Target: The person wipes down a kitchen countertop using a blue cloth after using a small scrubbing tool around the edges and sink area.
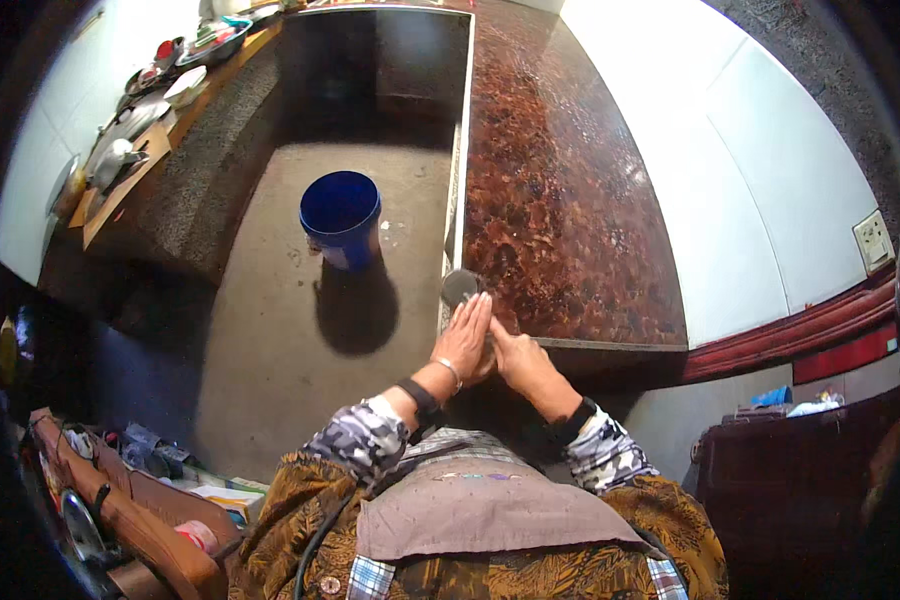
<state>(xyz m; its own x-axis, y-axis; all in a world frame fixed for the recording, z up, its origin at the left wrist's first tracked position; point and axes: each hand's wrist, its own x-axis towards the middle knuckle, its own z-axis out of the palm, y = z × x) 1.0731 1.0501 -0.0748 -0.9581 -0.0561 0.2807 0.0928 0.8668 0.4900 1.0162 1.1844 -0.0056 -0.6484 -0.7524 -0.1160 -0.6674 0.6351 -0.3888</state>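
Observation:
My left hand [459,337] and my right hand [523,361] meet in front of me at the near left corner of a red-brown marbled countertop [562,225]. The left hand's fingers are straight and together, pointing away from me. My right hand's fingertips touch or nearly touch it, and its palm side is hidden. Just beyond the left fingertips is a round dark grey object [461,288] at the counter's pale edge. Whether either hand holds it cannot be told.
A blue plastic bucket [349,232] stands on the concrete floor [270,360] at left. Dishes and pans crowd a ledge [187,124] at the upper left. A brown bag [131,525] lies at the lower left. A wall socket [874,241] and a dark cabinet [787,480] are at right.

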